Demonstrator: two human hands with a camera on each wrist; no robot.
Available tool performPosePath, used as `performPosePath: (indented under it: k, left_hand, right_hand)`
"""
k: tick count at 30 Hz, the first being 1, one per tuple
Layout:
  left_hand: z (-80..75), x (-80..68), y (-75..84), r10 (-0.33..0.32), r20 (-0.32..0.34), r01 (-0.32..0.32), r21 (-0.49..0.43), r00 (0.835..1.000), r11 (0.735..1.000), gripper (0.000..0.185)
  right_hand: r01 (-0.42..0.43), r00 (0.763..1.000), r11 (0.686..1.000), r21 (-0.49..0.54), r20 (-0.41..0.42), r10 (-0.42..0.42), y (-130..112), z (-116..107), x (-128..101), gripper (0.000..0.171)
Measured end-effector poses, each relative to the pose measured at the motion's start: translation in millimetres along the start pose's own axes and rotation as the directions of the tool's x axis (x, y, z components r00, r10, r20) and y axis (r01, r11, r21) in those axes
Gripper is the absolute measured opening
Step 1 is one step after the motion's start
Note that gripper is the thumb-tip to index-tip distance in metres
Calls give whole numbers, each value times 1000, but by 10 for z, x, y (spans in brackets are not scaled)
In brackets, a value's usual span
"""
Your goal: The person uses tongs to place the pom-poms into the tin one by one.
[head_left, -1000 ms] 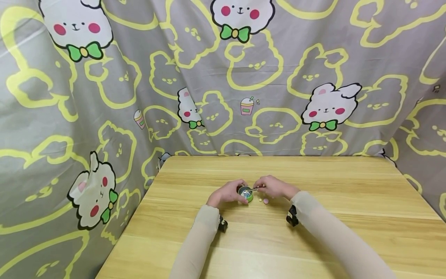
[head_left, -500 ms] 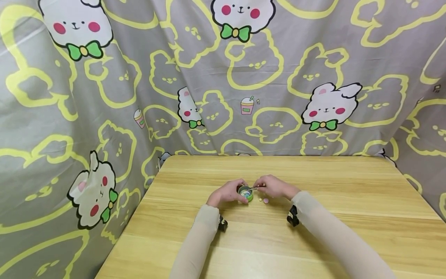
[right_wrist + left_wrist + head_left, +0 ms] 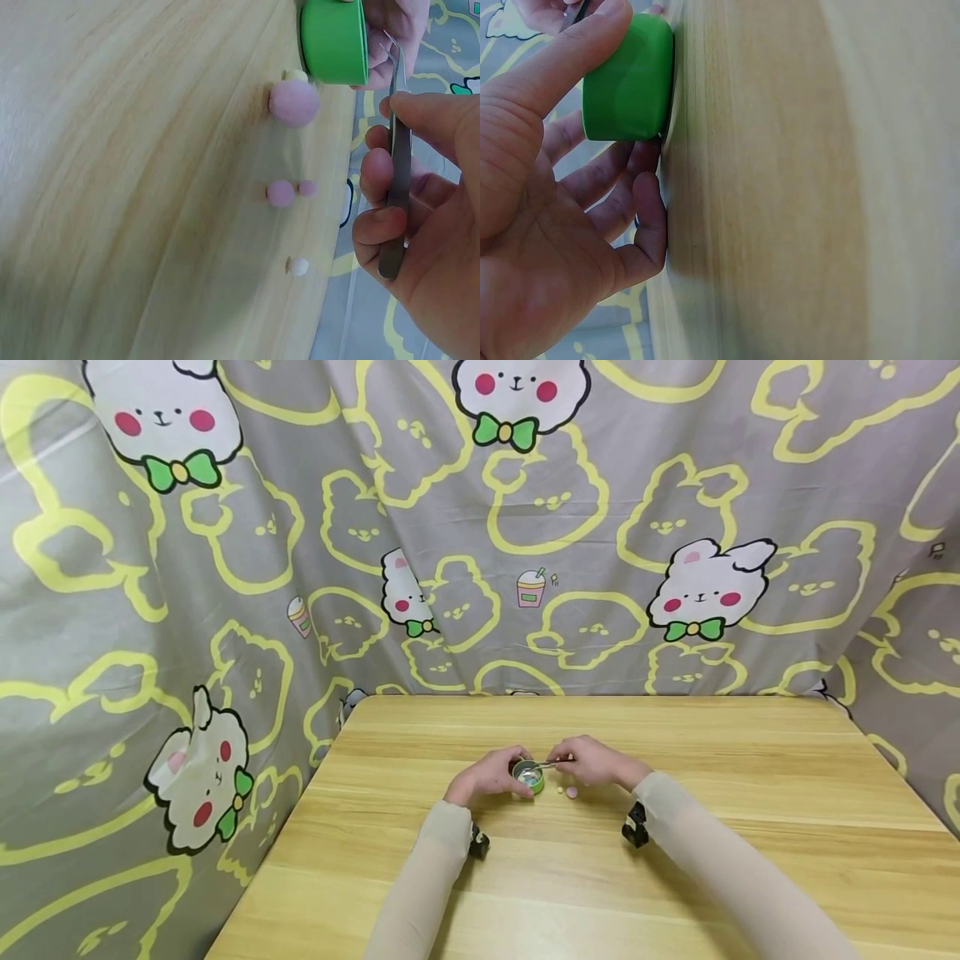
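Observation:
A small green round tin point(image 3: 528, 775) point(image 3: 628, 79) point(image 3: 334, 40) stands on the wooden table point(image 3: 675, 860). My left hand point(image 3: 491, 773) point(image 3: 551, 187) grips its side, thumb over the top edge. My right hand point(image 3: 592, 762) point(image 3: 420, 225) pinches metal tweezers point(image 3: 553, 765) point(image 3: 396, 150), whose tips reach over the tin's open top. Beside the tin on the table lie small pompoms: a large pink one point(image 3: 294, 103) point(image 3: 572, 792), a yellowish one point(image 3: 297, 75) point(image 3: 559, 790), two smaller pink ones point(image 3: 280, 193), and a white one point(image 3: 299, 266).
A grey curtain point(image 3: 480, 527) with yellow and white bunny prints hangs round the table on the left, back and right. The table's left edge point(image 3: 300, 810) runs close to my left arm. Bare wood lies in front of and to the right of my hands.
Almost nothing differs. My right forearm has drifted slightly to the right; both hands stay at the tin with the tweezers over it.

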State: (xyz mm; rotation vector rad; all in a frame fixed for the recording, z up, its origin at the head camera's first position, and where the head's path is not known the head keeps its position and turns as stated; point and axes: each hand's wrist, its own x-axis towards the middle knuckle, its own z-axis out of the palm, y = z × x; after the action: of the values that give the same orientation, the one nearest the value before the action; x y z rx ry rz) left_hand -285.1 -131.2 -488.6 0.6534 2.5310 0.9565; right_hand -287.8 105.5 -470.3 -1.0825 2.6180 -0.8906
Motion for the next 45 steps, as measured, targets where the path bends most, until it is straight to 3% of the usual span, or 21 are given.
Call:
performPosePath:
  k: [11, 24, 45]
  left_hand:
    - [4, 6, -13, 5, 1, -5, -19, 1000, 1000, 50]
    - [-5, -25, 9, 8, -2, -8, -19, 1000, 1000, 50]
    - [17, -12, 7, 5, -11, -5, -9, 1000, 1000, 52]
  right_hand:
    - [11, 999, 998, -54, -37, -13, 211, -130, -318, 15]
    - [5, 999, 994, -105, -53, -11, 471, -117, -596, 11]
    - [-12, 999, 991, -130, -50, 6, 563, -69, -679, 11]
